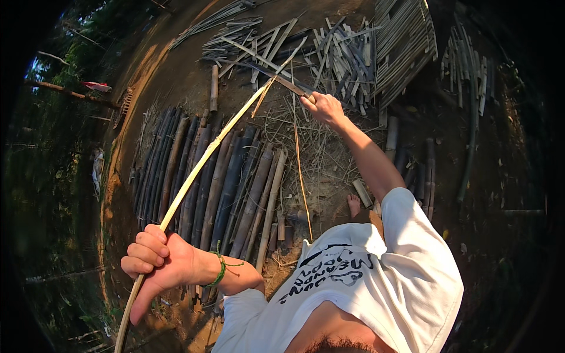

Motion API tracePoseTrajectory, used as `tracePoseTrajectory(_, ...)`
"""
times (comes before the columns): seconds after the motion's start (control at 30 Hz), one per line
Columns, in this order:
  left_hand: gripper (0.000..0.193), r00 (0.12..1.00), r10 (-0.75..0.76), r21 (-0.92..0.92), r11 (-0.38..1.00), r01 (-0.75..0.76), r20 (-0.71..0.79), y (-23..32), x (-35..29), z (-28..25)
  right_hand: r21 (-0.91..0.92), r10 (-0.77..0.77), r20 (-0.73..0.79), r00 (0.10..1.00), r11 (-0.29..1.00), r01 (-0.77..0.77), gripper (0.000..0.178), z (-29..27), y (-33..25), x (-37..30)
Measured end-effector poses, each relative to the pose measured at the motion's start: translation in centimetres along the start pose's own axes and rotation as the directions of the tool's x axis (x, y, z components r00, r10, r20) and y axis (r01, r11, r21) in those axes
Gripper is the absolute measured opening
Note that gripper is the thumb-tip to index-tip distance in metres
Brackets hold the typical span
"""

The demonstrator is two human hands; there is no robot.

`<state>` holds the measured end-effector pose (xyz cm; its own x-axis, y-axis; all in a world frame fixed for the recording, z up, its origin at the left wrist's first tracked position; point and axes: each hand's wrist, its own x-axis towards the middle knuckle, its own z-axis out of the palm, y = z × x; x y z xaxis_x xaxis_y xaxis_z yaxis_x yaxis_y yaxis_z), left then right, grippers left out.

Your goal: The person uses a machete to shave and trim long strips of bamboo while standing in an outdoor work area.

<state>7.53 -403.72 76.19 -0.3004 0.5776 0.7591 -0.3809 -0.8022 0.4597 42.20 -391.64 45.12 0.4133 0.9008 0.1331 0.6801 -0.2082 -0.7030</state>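
Observation:
A long pale bamboo strip (203, 160) slants across the view from the lower left to the top middle. My left hand (154, 259) is wrapped round its lower part, with a green cord on the wrist. At the far end, my right hand (322, 108) grips the handle of a large knife (289, 86). The blade meets the strip, where a thin sliver (262, 99) splits away and hangs down. Another thin brown strip (300, 170) runs down toward my shirt; what holds its upper end I cannot make out.
Cut bamboo poles (226, 188) lie in a row at the middle left. Beyond are piles of split slats (347, 62) and a slatted bamboo panel (406, 47). Shavings (329, 150) litter the ground near a bare foot (354, 206). A rake head (125, 101) shows at the left.

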Motion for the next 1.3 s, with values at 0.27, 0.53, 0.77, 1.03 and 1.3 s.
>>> tracePoseTrajectory(0.27,0.078,0.971,0.107,0.294,0.955,-0.041,-0.212,10.3,5.9,-5.7,-0.155,-0.225,0.133,0.965,0.957,0.244,0.058,1.7,2.7,8.0)
tracePoseTrajectory(0.53,0.079,0.976,0.119,0.403,0.914,-0.034,-0.185,23.3,5.5,-12.5,0.007,0.113,0.335,0.935,0.993,-0.122,0.072,7.3,8.0,13.0)
tracePoseTrajectory(0.77,0.081,0.946,0.022,0.163,0.986,0.033,-0.324,18.0,6.1,-15.3,0.256,0.201,0.385,0.901,0.914,-0.313,0.069,11.0,5.5,14.8)
tracePoseTrajectory(1.03,0.075,0.857,0.117,0.267,0.963,0.025,-0.501,12.8,7.2,-15.9,0.223,-0.426,0.392,0.815,0.904,0.365,0.060,3.5,-3.3,5.2)
tracePoseTrajectory(1.3,0.080,0.836,0.172,0.351,0.936,0.026,-0.521,23.3,4.7,-18.6,-0.045,-0.313,0.510,0.801,0.921,0.388,0.059,3.9,1.9,12.7)
